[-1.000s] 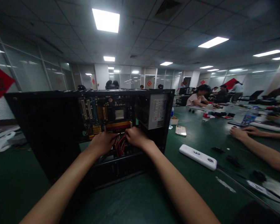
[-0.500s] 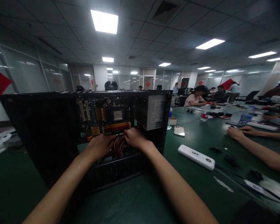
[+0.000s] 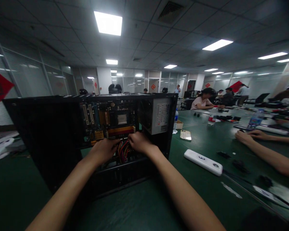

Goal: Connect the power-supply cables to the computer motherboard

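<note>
A black computer case stands on the table with its open side facing me, its circuit board and the grey power supply exposed. Below the board's memory slots hangs a bundle of coloured wires. My left hand reaches in from the left, its fingers curled closed at the bundle's upper end. On the other side my right hand is closed, with its bent fingers against the same wires. Both sets of fingertips are partly hidden, dark against the interior.
On the green table to the right lie a white power bank with a cable and a phone. Bottles stand farther back. Another person's hands rest at the right. White items lie at the left.
My hands stay at the wires with almost no movement. The whole view has shifted very slightly to the left, so things appear a little farther right.
</note>
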Motion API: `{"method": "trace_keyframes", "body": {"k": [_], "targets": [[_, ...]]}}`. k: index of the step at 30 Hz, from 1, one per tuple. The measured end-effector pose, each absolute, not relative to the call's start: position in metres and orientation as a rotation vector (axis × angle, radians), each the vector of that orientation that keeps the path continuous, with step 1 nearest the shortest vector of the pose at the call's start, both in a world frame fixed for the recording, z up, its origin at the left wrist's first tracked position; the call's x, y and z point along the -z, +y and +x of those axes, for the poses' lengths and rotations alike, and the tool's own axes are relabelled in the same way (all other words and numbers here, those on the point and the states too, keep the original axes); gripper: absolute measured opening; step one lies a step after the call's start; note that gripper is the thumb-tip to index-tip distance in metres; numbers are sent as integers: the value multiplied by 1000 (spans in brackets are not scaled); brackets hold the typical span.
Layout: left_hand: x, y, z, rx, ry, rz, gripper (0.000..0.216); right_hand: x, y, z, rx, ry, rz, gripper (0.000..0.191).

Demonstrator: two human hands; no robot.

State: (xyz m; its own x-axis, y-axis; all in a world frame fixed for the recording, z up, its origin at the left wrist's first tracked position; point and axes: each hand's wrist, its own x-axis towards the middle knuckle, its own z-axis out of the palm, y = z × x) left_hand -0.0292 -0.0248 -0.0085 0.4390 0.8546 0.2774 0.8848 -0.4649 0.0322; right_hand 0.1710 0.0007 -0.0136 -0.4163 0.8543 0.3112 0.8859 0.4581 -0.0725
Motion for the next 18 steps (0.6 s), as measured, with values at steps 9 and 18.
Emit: {"method": "trace_keyframes", "body": {"k": [9,18], "targets": [[-1,-39,-28,411,-1744,-2359,40,6,-12,168,178,-2426,-1502,26],[8,-87,-22,687,-1623,-2321,32,-51,-71,190,690,-1886,-490,38]]}}
